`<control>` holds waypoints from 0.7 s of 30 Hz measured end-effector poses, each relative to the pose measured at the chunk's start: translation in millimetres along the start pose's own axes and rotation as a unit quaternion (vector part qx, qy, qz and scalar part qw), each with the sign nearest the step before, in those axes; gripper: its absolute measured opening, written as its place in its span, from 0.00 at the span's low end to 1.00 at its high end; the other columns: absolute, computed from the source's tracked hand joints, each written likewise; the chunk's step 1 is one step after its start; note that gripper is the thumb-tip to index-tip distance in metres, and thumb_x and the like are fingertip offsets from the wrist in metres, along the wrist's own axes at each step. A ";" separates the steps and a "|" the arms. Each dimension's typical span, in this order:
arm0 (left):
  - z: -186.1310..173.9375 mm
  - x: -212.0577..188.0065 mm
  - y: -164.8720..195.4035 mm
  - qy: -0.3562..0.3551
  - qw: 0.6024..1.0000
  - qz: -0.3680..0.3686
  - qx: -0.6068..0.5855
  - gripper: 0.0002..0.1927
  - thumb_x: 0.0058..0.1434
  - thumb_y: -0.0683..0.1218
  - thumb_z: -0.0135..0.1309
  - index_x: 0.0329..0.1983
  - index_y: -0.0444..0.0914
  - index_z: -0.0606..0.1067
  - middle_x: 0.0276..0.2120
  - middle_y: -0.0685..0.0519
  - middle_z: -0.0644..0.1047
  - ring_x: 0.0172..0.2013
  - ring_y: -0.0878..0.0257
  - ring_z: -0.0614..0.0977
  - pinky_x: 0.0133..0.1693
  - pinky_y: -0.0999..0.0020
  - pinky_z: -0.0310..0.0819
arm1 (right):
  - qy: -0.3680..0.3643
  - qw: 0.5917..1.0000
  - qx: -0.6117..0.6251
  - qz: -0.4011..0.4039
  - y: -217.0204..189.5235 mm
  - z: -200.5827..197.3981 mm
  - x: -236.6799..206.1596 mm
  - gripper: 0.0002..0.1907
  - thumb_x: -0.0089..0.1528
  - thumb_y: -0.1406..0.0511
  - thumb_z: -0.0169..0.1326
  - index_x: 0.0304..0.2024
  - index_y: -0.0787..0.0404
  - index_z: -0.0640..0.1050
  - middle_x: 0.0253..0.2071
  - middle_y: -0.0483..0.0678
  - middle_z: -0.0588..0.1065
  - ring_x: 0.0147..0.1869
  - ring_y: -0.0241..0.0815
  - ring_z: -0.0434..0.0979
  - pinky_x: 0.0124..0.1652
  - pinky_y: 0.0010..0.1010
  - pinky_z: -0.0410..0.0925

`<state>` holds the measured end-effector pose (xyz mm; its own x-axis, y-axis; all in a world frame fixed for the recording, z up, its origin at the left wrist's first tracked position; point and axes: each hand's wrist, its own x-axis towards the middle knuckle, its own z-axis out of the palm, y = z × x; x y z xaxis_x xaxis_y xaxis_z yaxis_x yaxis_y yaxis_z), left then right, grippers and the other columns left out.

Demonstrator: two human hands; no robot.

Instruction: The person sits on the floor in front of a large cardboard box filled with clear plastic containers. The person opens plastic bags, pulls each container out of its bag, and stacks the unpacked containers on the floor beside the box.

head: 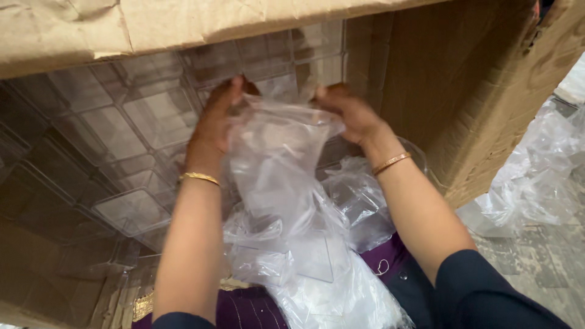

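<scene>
Both hands work at the top of a clear plastic bag [277, 164]. The left hand [214, 125] has its grip pinched on the bag's upper left edge, fingers curled over the film; the right hand [348, 113] pinches the upper right edge in the same way. Each wrist wears a thin gold bangle [200, 178]. The bag hangs between the hands at the mouth of a big cardboard box [481, 103] that lies on its side, and it seems to hold a clear plastic container, though the film blurs its outline.

Behind the hands, stacked clear plastic trays [131, 131] fill the back wall of the box. Below the bag, more crumpled plastic wrapping [359, 198] lies on the person's lap, and another heap of film [536, 164] rests on the floor past the box's right edge.

The likely risks: the film is thin and slick, so a pinch at only the two top corners could slip or tear the edge under the weight inside. The box's top flap hangs low over the hands, and a knuckle could knock the stacked trays loose. Loose wrapping underneath could snag the bag.
</scene>
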<state>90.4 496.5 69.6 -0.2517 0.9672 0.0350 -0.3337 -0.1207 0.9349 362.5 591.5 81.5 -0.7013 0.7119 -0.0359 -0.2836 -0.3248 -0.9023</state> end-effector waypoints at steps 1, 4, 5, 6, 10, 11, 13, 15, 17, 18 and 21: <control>-5.7 2.8 7.4 0.008 1.000 0.017 -0.001 0.21 0.55 0.60 0.62 0.44 0.42 0.78 0.35 0.58 0.80 0.38 0.66 0.80 0.41 0.69 0.76 | -0.019 0.997 0.048 -0.048 -4.7 -4.5 1.8 0.10 0.67 0.62 0.52 0.41 0.63 0.79 0.39 0.49 0.80 0.42 0.40 0.80 0.44 0.32 0.75; -19.0 22.9 26.6 -0.026 0.988 0.067 0.140 0.21 0.63 0.56 0.63 0.43 0.35 0.72 0.35 0.53 0.69 0.37 0.60 0.68 0.40 0.64 0.62 | -0.073 0.967 0.149 -0.192 -24.4 -13.0 23.1 0.08 0.66 0.64 0.53 0.42 0.61 0.78 0.41 0.48 0.78 0.46 0.42 0.79 0.52 0.38 0.75; -20.6 33.9 30.6 -0.046 0.973 0.083 0.211 0.24 0.68 0.55 0.63 0.43 0.30 0.69 0.34 0.50 0.63 0.36 0.57 0.62 0.38 0.61 0.55 | -0.068 0.963 0.135 -0.223 -30.5 -12.2 36.6 0.08 0.66 0.64 0.53 0.43 0.62 0.77 0.41 0.48 0.78 0.46 0.43 0.79 0.52 0.38 0.75; -18.3 48.7 32.6 -0.015 0.941 0.178 0.287 0.21 0.69 0.54 0.62 0.47 0.32 0.71 0.39 0.49 0.69 0.41 0.56 0.68 0.43 0.60 0.61 | -0.045 0.965 0.093 -0.242 -33.7 -9.1 51.7 0.08 0.65 0.64 0.53 0.43 0.62 0.77 0.42 0.49 0.78 0.47 0.43 0.79 0.53 0.38 0.74; -11.1 91.0 34.3 0.134 0.843 0.272 0.444 0.20 0.69 0.53 0.61 0.47 0.31 0.72 0.39 0.48 0.71 0.40 0.56 0.69 0.43 0.60 0.62 | 0.093 0.918 -0.286 -0.259 -45.4 9.4 113.8 0.11 0.64 0.65 0.52 0.46 0.63 0.76 0.45 0.50 0.77 0.49 0.45 0.78 0.54 0.39 0.73; -8.9 96.3 34.4 0.155 0.837 0.256 0.458 0.20 0.69 0.53 0.61 0.47 0.31 0.72 0.38 0.48 0.71 0.40 0.56 0.70 0.42 0.60 0.63 | 0.120 0.882 -0.380 -0.252 -47.0 16.6 127.7 0.11 0.64 0.65 0.51 0.47 0.63 0.75 0.46 0.50 0.77 0.50 0.45 0.77 0.54 0.40 0.73; -2.9 100.9 36.2 0.162 0.841 0.236 0.459 0.20 0.69 0.53 0.61 0.47 0.31 0.72 0.38 0.48 0.72 0.39 0.56 0.70 0.42 0.61 0.63 | 0.146 0.823 -0.501 -0.222 -47.4 27.2 142.0 0.13 0.63 0.65 0.51 0.49 0.64 0.75 0.47 0.51 0.76 0.51 0.46 0.77 0.54 0.40 0.73; 1.5 101.2 37.6 0.161 0.849 0.227 0.449 0.19 0.69 0.52 0.61 0.48 0.31 0.72 0.38 0.48 0.72 0.39 0.56 0.71 0.42 0.61 0.64 | 0.163 0.789 -0.558 -0.200 -44.4 36.9 144.1 0.14 0.63 0.66 0.50 0.50 0.64 0.74 0.48 0.51 0.76 0.52 0.47 0.76 0.55 0.41 0.72; 2.9 97.8 39.1 0.155 0.861 0.218 0.433 0.19 0.69 0.52 0.60 0.48 0.31 0.73 0.38 0.48 0.73 0.39 0.56 0.72 0.42 0.61 0.65 | 0.183 0.769 -0.579 -0.202 -39.7 39.6 144.0 0.16 0.62 0.66 0.50 0.52 0.65 0.73 0.50 0.52 0.76 0.53 0.48 0.76 0.55 0.42 0.72; 3.1 94.9 39.7 0.152 0.867 0.217 0.422 0.18 0.69 0.51 0.60 0.48 0.31 0.73 0.38 0.48 0.74 0.39 0.56 0.72 0.42 0.61 0.65 | 0.192 0.762 -0.583 -0.207 -37.4 40.3 141.8 0.17 0.62 0.66 0.49 0.53 0.65 0.73 0.50 0.52 0.75 0.54 0.48 0.76 0.56 0.42 0.71; 3.9 90.2 42.2 0.139 0.885 0.213 0.390 0.18 0.69 0.51 0.60 0.48 0.31 0.73 0.38 0.47 0.75 0.38 0.56 0.73 0.41 0.62 0.66 | 0.212 0.758 -0.570 -0.235 -31.5 39.9 134.9 0.19 0.61 0.67 0.48 0.55 0.66 0.72 0.52 0.53 0.75 0.55 0.49 0.75 0.56 0.43 0.71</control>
<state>57.2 579.6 113.6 -0.4529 0.7656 0.4569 0.5469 -0.1661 0.8205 250.7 673.0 122.3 -0.3566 0.7966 0.4881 0.4815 0.6044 -0.6347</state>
